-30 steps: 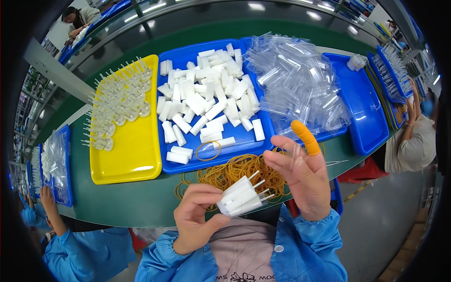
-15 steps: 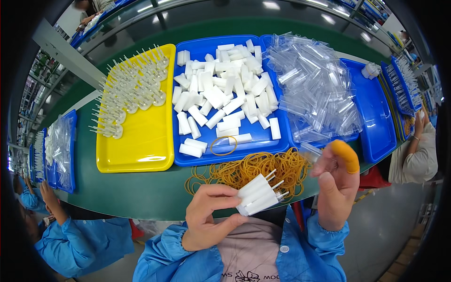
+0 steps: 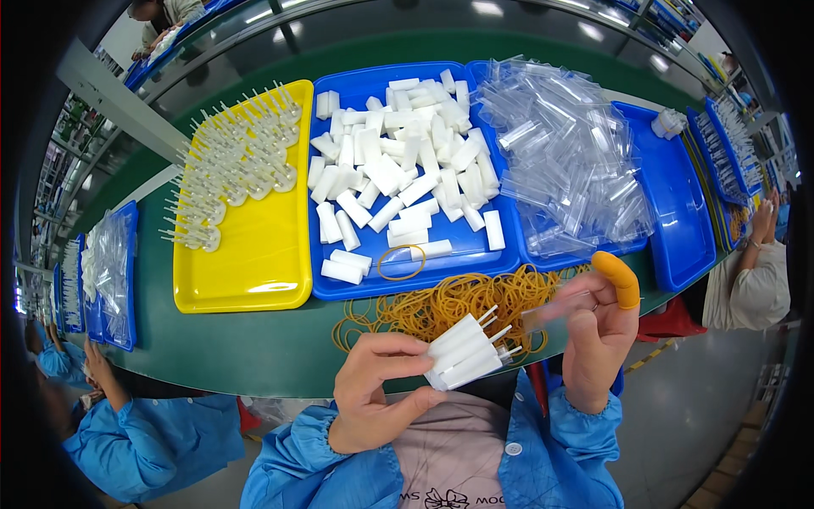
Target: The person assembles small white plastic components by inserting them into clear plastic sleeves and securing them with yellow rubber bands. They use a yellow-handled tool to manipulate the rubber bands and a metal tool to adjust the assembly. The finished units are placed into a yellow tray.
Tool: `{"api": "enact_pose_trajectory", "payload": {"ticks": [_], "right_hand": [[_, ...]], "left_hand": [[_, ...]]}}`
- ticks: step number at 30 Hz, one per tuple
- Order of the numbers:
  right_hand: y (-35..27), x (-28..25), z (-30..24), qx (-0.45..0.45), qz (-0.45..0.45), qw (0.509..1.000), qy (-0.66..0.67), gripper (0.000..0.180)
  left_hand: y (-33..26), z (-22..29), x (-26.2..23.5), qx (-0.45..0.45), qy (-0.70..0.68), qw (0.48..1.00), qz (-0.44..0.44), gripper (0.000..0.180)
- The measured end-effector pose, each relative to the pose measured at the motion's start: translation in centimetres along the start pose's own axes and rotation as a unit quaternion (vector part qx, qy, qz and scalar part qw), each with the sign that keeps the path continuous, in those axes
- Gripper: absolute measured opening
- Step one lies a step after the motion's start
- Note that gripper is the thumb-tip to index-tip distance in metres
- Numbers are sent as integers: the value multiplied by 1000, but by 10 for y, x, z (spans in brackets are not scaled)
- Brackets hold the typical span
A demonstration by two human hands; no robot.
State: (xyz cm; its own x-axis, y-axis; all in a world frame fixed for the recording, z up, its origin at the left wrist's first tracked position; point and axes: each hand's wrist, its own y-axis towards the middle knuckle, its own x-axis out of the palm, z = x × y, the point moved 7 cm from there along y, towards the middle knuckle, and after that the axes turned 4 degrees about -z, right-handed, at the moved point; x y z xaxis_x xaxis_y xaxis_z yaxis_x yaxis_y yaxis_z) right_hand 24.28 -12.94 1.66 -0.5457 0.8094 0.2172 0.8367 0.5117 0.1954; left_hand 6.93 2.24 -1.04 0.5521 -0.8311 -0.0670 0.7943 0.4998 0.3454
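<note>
Pinched between the thumb and fingers of my left hand (image 3: pixel 373 392) is a white pronged piece with white blocks (image 3: pixel 464 356) around it, its thin prongs pointing up to the right. My right hand (image 3: pixel 600 335), with an orange finger cot (image 3: pixel 621 280) on one finger, is closed on a clear plastic sleeve (image 3: pixel 545 315). The sleeve hangs just right of the prongs, apart from them. Behind both hands lies a heap of tan rubber bands (image 3: pixel 449 297).
A yellow tray (image 3: pixel 246 280) at left bears several white pronged pieces (image 3: pixel 242 161). In the middle blue tray (image 3: pixel 462 276) are white blocks (image 3: pixel 386 174) and one rubber band (image 3: pixel 402 277). Clear sleeves (image 3: pixel 577 161) are piled further right, beside another blue tray (image 3: pixel 678 216). People sit at both sides.
My right hand has moved from the edge of the sleeve pile toward my left hand, bringing a clear sleeve with it. The left hand with its white piece has stayed nearly still.
</note>
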Motion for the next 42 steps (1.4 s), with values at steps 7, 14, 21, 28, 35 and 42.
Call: {"api": "enact_pose_trajectory", "payload": {"ticks": [7,14,21,28,35,42], "right_hand": [[-8,5,14,52,-42,997,41,31],[-18,11,12,23,-54,998,22,36],[-17,13,5,-6,-63,998,0,34],[-18,8,16,52,-63,996,22,35],[-15,9,4,-50,-95,990,-87,27],[-1,8,4,-41,-118,979,-161,20]], "left_hand": [[-1,-1,2,-4,-9,1000,-2,37],[2,3,8,-38,35,997,-50,46],[6,8,24,-61,41,986,-152,45],[3,7,28,-24,24,985,-171,41],[1,-10,14,-96,-61,993,-34,42],[3,-20,8,-114,-127,985,-9,39]]}}
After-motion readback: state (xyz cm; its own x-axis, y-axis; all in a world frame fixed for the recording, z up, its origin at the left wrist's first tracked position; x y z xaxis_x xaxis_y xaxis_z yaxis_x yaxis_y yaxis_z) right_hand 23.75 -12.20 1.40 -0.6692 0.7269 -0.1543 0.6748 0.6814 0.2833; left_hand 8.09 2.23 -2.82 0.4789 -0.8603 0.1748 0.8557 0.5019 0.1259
